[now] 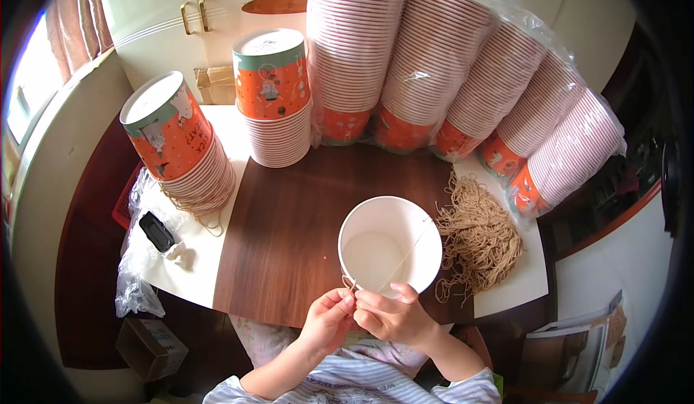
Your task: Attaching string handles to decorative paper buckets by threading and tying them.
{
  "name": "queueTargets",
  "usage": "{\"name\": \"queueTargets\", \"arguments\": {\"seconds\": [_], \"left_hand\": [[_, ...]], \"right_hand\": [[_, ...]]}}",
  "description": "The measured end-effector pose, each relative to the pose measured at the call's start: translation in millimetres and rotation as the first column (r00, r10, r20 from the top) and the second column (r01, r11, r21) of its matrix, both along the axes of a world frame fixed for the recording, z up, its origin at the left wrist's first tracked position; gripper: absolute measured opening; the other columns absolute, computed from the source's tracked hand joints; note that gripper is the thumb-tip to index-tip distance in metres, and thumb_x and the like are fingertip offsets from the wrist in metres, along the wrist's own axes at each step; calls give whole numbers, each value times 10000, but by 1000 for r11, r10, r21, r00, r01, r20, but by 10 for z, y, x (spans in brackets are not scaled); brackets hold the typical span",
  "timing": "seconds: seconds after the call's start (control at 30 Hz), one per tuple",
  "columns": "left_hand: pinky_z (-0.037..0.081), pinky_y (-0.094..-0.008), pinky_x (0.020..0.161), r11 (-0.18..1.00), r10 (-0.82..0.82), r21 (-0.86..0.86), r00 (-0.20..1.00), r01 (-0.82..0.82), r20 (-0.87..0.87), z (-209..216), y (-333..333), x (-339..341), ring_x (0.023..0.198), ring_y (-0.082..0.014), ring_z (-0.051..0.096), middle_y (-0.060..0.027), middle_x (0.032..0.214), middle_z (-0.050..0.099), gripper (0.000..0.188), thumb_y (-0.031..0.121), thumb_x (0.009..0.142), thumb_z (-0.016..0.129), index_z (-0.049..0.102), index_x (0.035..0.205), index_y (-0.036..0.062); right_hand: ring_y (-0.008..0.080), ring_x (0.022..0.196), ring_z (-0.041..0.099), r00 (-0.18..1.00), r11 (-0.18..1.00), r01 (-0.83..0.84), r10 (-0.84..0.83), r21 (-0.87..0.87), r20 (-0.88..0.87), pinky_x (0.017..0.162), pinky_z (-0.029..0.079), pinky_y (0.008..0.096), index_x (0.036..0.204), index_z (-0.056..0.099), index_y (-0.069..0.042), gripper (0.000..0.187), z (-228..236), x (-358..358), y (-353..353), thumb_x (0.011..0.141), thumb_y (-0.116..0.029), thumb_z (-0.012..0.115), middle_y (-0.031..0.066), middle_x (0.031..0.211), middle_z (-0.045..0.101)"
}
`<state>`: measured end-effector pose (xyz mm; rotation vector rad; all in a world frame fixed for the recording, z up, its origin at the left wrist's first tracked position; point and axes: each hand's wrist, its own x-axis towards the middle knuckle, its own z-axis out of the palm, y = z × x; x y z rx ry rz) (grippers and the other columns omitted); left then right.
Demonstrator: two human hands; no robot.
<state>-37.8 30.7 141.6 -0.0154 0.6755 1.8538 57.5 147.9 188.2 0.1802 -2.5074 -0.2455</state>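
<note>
A white paper bucket (358, 234) stands with its mouth up at the table's near edge, its inside showing. A thin cord (414, 246) runs from the bucket's far right rim across the opening toward my hands. At the near rim my left hand (327, 323) pinches a short loop of tan cord between thumb and fingertips. Close beside it, touching or nearly so, my right hand (394, 317) has thumb and fingers closed on the cord; the exact grip is hidden. A loose heap of tan cords (478, 237) lies right of the bucket.
Two nested stacks of orange and green buckets stand upside down at the left, a nearer stack (173, 140) and a farther stack (273, 89). Plastic-wrapped bucket stacks (434, 64) line the back right. A black plastic tray (156, 232) and clear plastic wrap (139, 281) lie far left.
</note>
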Motion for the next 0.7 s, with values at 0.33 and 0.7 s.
{"name": "queueTargets", "arguments": {"seconds": [0.33,0.7], "left_hand": [[398,-197,582,999,-47,-19,997,49,64,-86,111,-346,659,-60,471,20,752,552,63,124,857,572,580,869,62],[352,-173,514,994,-92,-66,994,89,-57,-57,232,-220,587,-46,423,20,701,529,90,130,846,587,579,836,41]], "right_hand": [[28,951,531,964,982,-139,164,-130,211,919,283,324,769,504,-203,79,55,269,303,769,-153,565,-89,881,612],[134,690,535,934,926,323,-277,-196,227,803,372,341,958,545,-72,291,-169,24,-176,721,-207,649,-3,657,528]]}}
